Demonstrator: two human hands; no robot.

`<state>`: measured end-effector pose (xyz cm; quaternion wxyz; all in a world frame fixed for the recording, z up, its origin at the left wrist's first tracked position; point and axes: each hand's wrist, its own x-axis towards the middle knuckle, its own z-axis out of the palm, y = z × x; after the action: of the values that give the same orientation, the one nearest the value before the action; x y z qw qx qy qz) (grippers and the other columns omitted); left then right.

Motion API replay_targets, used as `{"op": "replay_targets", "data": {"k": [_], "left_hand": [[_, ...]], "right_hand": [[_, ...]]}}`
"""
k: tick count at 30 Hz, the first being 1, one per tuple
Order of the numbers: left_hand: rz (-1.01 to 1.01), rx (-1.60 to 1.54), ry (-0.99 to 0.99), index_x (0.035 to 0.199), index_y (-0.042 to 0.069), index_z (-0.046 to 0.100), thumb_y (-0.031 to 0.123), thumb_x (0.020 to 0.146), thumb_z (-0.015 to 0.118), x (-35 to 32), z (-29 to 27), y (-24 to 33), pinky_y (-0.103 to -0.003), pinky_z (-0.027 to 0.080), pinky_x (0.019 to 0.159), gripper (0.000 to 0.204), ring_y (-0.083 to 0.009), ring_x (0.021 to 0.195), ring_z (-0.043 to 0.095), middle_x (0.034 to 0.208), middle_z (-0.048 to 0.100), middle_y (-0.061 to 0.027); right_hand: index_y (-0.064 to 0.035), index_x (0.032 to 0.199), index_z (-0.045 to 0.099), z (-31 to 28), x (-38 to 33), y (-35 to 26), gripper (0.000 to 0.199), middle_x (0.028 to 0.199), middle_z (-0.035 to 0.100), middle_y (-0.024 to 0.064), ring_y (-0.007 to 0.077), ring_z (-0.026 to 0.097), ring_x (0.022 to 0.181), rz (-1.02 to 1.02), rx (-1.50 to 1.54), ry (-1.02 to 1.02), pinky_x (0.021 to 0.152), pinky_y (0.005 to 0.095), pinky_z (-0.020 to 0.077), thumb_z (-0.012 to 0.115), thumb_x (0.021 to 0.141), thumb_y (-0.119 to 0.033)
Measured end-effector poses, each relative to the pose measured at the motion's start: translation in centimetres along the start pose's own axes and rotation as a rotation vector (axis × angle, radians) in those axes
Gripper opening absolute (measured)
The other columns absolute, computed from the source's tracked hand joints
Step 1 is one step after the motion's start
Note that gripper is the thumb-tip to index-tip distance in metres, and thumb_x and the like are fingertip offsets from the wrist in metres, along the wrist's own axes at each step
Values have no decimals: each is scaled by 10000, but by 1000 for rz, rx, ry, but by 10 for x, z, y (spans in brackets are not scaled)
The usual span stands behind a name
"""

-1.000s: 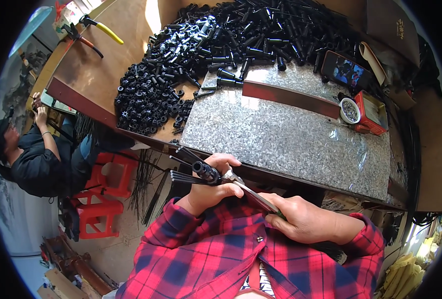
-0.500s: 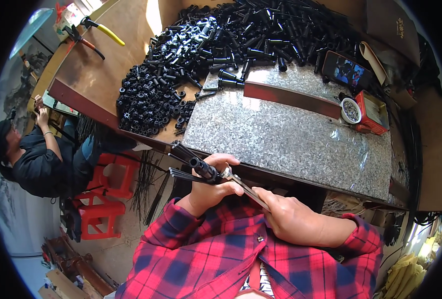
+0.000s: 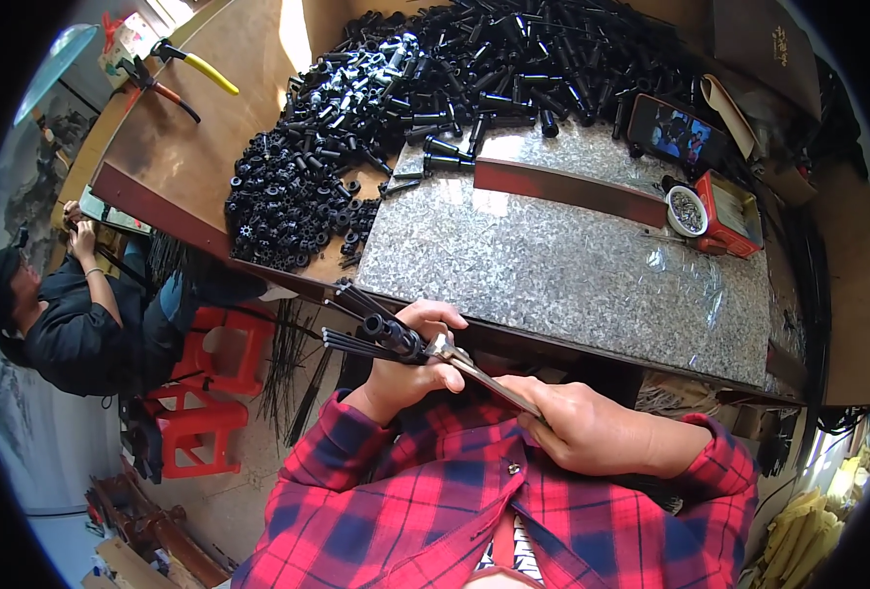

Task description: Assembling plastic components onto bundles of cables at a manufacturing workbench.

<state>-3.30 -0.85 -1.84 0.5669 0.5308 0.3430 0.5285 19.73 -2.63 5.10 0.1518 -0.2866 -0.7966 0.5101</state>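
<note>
Black plastic is the material in hand: the left hand (image 3: 410, 368) is closed around a small bundle of black tubular parts (image 3: 384, 330), with thin black strands (image 3: 351, 344) fanning out to the left past the fingers. The bundle sits just below the near edge of the speckled granite slab (image 3: 572, 265), above the lap. The right hand (image 3: 592, 427) is wrapped firmly around the handle end of a flat metal blade tool (image 3: 489, 380), whose tip meets the bundle at the left thumb.

Judged step: trimming or scraping at the bundle's end. The next move would call for a steady left-hand hold and a controlled push of the blade, kept clear of the thumb.

Packaging and markings: 1 red open box (image 3: 734, 211) stands at the slab's far right corner, touching a round white tub of small metal pieces (image 3: 687, 209). 1 phone with a lit screen (image 3: 675, 131) leans behind them, beside the large heap of black parts (image 3: 435, 88). 1 dark brown board with faint lettering (image 3: 764, 49) lies at the far right.
</note>
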Motion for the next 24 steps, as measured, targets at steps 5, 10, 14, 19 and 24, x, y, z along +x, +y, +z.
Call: {"op": "replay_targets", "data": {"k": [5, 10, 14, 19, 24], "left_hand": [[72, 78, -26, 922, -2, 575, 471, 574, 845, 1, -3, -1, -230, 415, 504, 646, -89, 545, 521, 645, 535, -6], [150, 204, -200, 788, 13, 642, 409, 684, 807, 9, -1, 12, -255, 458, 525, 441, -132, 584, 600, 710, 632, -63], [127, 203, -288, 860, 8, 667, 455, 660, 813, 14, -1, 20, -246, 444, 513, 512, -128, 579, 593, 701, 634, -63], [-17, -78, -89, 1131, -35, 518, 517, 620, 813, 3, 3, 9, -239, 337, 451, 807, -68, 494, 451, 557, 458, 27], [203, -61, 47, 880, 67, 437, 340, 872, 644, 13, -6, 12, -256, 324, 429, 342, -88, 424, 340, 505, 323, 25]], "right_hand": [[-24, 1329, 367, -1, 0, -3, 504, 880, 601, 219, 404, 619, 780, 35, -7, -28, 658, 438, 507, 515, 848, -11], [-3, 1249, 389, -13, -2, -10, 400, 809, 601, 242, 425, 606, 767, 122, 16, -174, 666, 473, 489, 460, 855, -9], [-17, 1241, 397, -18, -5, -6, 377, 782, 601, 236, 415, 609, 753, 85, 6, -160, 650, 472, 487, 469, 871, -33], [1, 1203, 421, -31, -7, -2, 377, 844, 603, 233, 407, 611, 749, -50, -149, 10, 629, 469, 488, 553, 885, -155], [22, 1161, 514, -58, -16, 33, 525, 787, 568, 149, 321, 625, 669, 102, -923, 394, 585, 395, 520, 622, 833, -375]]}}
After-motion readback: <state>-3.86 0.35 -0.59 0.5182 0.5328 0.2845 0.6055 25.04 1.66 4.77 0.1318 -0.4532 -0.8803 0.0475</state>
